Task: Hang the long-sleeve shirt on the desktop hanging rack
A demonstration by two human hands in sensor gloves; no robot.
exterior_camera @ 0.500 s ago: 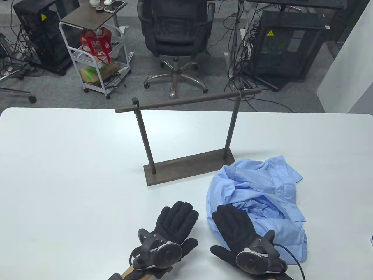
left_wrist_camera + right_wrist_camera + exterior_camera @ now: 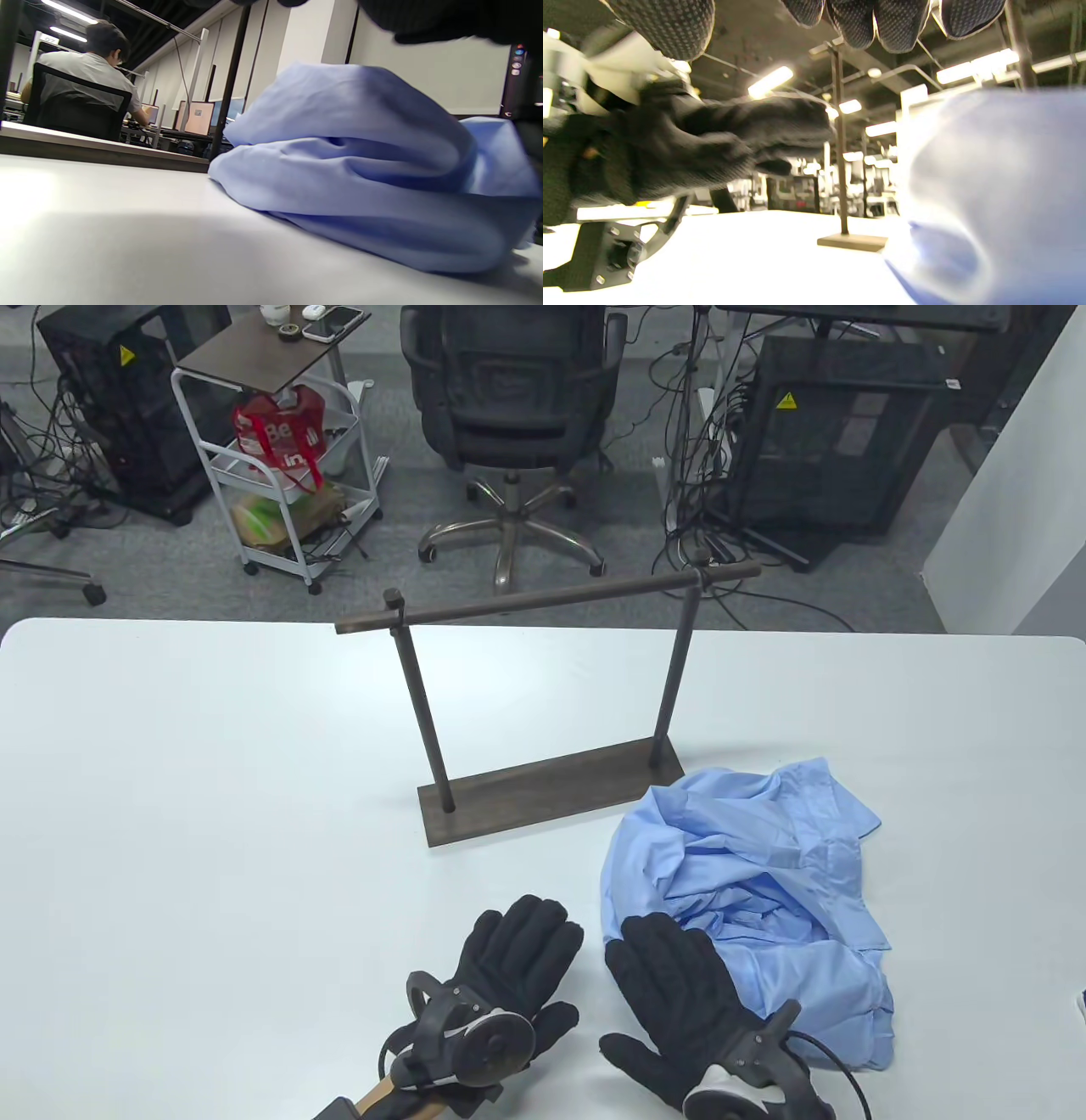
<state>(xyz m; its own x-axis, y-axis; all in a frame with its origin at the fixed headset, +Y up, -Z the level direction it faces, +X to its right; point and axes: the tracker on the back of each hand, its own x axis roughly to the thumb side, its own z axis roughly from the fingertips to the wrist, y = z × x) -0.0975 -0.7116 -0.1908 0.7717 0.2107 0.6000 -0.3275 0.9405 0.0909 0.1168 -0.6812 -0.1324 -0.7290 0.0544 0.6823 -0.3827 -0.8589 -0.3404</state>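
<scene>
Shirt [image 2: 755, 891], pale blue and crumpled, lies heaped on the white table [image 2: 187, 780], near right of the dark wooden rack [image 2: 543, 695]. Left hand [image 2: 509, 976] and right hand [image 2: 679, 1001] are spread flat, grasping nothing. Office chair [image 2: 509, 407] stands beyond.

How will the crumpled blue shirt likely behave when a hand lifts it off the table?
The blue shirt lies in soft folds, so it is probably floppy and would unfurl and drape. The thin fabric looks light. Its loose layers may slide, so a one-point grip by the right hand might lift only part.
</scene>
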